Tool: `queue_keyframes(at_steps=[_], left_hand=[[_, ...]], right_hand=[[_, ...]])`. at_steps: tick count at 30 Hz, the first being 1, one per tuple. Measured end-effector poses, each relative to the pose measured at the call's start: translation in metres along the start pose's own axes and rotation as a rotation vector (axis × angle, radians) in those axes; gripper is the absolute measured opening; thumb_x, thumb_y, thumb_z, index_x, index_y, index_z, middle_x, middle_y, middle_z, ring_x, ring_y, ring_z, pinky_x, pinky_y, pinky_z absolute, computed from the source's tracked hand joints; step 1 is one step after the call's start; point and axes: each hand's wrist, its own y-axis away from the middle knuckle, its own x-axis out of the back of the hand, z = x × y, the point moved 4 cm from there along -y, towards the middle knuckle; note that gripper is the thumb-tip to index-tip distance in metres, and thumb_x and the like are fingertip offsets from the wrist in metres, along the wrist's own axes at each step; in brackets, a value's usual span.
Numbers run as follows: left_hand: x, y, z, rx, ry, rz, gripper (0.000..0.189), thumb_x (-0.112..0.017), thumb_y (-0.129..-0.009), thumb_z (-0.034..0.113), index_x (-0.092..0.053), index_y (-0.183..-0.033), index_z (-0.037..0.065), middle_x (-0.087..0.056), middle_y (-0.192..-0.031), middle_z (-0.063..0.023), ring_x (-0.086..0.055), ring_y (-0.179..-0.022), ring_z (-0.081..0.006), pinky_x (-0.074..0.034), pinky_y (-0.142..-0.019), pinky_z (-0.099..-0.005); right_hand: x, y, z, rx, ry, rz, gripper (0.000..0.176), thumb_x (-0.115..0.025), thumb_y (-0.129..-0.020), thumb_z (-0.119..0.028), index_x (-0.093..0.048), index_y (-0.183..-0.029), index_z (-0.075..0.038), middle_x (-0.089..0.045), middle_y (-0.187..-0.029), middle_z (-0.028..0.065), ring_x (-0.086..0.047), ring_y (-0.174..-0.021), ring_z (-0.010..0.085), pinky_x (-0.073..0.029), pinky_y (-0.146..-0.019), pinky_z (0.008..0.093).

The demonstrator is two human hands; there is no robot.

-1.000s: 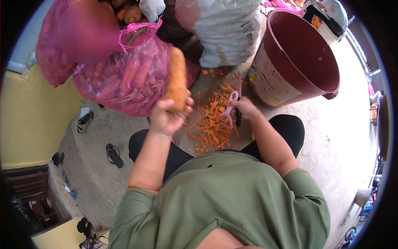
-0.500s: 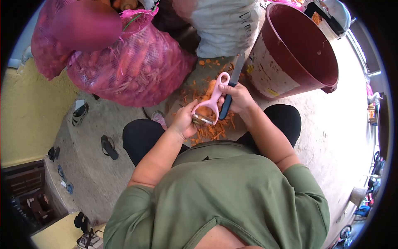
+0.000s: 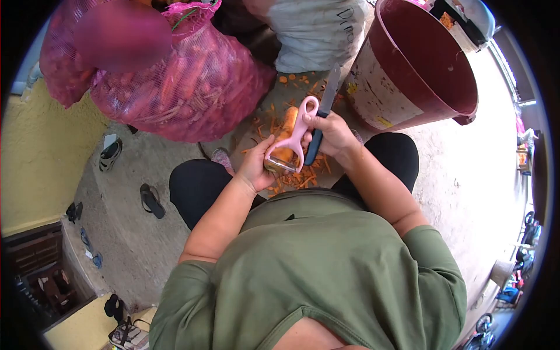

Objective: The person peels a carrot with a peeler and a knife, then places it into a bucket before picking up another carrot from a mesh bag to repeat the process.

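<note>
My left hand (image 3: 256,165) is closed round the lower end of an orange carrot (image 3: 289,121), which points away from me. My right hand (image 3: 333,135) grips a pink Y-shaped peeler (image 3: 298,129), its metal blade lying over the carrot's near end by my left fingers. The same hand also holds a knife (image 3: 331,88) with a dark handle, its blade pointing away from me. Orange peelings (image 3: 297,179) lie scattered on the ground beneath both hands.
Pink mesh sacks of carrots (image 3: 186,87) stand at the upper left, beside a white sack (image 3: 318,35) with writing. A dark red bucket (image 3: 385,87) stands to the right. Sandals (image 3: 153,202) lie on the concrete floor at left, near a yellow wall (image 3: 46,157).
The peeler, the knife and both hands have shifted slightly left in view. More of the carrot's far end now shows beside the peeler. Both hands keep their holds.
</note>
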Motion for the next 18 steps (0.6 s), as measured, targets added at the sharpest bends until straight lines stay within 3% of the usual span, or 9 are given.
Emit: queue_keyframes(at_steps=[4, 7, 10, 11, 12, 14, 17, 18], left_hand=[[0.007, 0.006, -0.012, 0.131, -0.014, -0.024, 0.042, -0.038, -0.084, 0.035, -0.043, -0.107, 0.001, -0.053, -0.089, -0.0154, -0.053, -0.071, -0.0205, -0.044, -0.055, -0.0282], [0.006, 0.011, -0.007, 0.113, -0.043, -0.002, 0.041, -0.039, -0.083, 0.036, -0.044, -0.105, 0.002, -0.053, -0.087, -0.0141, -0.054, -0.072, -0.0200, -0.044, -0.057, -0.0297], [0.012, 0.010, -0.004, 0.088, -0.010, 0.055, 0.041, -0.038, -0.084, 0.038, -0.045, -0.104, 0.003, -0.054, -0.088, -0.0128, -0.055, -0.075, -0.0204, -0.045, -0.058, -0.0319], [0.011, 0.010, -0.005, 0.077, 0.005, 0.081, 0.041, -0.037, -0.084, 0.038, -0.045, -0.104, 0.003, -0.054, -0.089, -0.0123, -0.055, -0.075, -0.0209, -0.046, -0.057, -0.0323], [0.008, 0.010, -0.004, 0.066, 0.019, 0.106, 0.041, -0.036, -0.084, 0.038, -0.045, -0.104, 0.004, -0.055, -0.090, -0.0118, -0.056, -0.075, -0.0213, -0.047, -0.057, -0.0328], [-0.008, 0.012, -0.003, 0.072, 0.015, 0.190, 0.042, -0.033, -0.085, 0.039, -0.045, -0.107, 0.005, -0.054, -0.093, -0.0109, -0.056, -0.076, -0.0223, -0.048, -0.055, -0.0321], [0.014, 0.002, -0.009, 0.098, -0.016, -0.067, 0.041, -0.033, -0.085, 0.037, -0.044, -0.109, 0.006, -0.054, -0.095, -0.0120, -0.056, -0.078, -0.0235, -0.047, -0.057, -0.0336], [0.013, 0.002, -0.009, 0.072, -0.049, -0.066, 0.039, -0.030, -0.087, 0.035, -0.044, -0.107, 0.006, -0.054, -0.091, -0.0140, -0.054, -0.074, -0.0238, -0.045, -0.057, -0.0335]], right_hand=[[0.059, -0.038, -0.026, 0.093, -0.125, 0.307, 0.013, -0.054, -0.076, -0.007, -0.048, -0.081, 0.004, -0.051, -0.064, 0.0091, -0.052, -0.053, 0.0183, -0.046, -0.053, 0.0317], [0.081, -0.039, -0.050, 0.253, -0.211, 0.387, 0.015, -0.052, -0.079, -0.011, -0.048, -0.080, 0.003, -0.049, -0.062, 0.0091, -0.049, -0.051, 0.0188, -0.045, -0.053, 0.0343], [0.047, -0.025, -0.026, 0.111, -0.143, 0.123, 0.016, -0.050, -0.080, -0.013, -0.048, -0.081, 0.003, -0.051, -0.063, 0.0102, -0.051, -0.054, 0.0187, -0.045, -0.053, 0.0322], [0.022, -0.009, -0.017, 0.045, -0.014, 0.126, 0.017, -0.049, -0.081, -0.014, -0.049, -0.083, 0.002, -0.053, -0.064, 0.0113, -0.053, -0.055, 0.0191, -0.045, -0.053, 0.0309], [0.005, -0.001, -0.005, 0.001, 0.024, -0.001, 0.014, -0.050, -0.080, -0.012, -0.050, -0.084, 0.001, -0.055, -0.066, 0.0113, -0.055, -0.055, 0.0189, -0.046, -0.051, 0.0309], [-0.018, 0.008, 0.009, -0.060, -0.007, -0.073, 0.010, -0.052, -0.078, -0.009, -0.051, -0.083, 0.000, -0.055, -0.065, 0.0096, -0.054, -0.052, 0.0177, -0.046, -0.050, 0.0298], [-0.008, -0.002, 0.018, -0.078, -0.096, -0.157, 0.009, -0.054, -0.077, -0.006, -0.051, -0.082, 0.000, -0.055, -0.065, 0.0095, -0.054, -0.052, 0.0177, -0.046, -0.050, 0.0289], [0.004, -0.009, 0.017, -0.040, -0.038, -0.070, 0.009, -0.053, -0.076, -0.006, -0.051, -0.081, 0.001, -0.054, -0.064, 0.0095, -0.053, -0.052, 0.0181, -0.046, -0.050, 0.0293]])
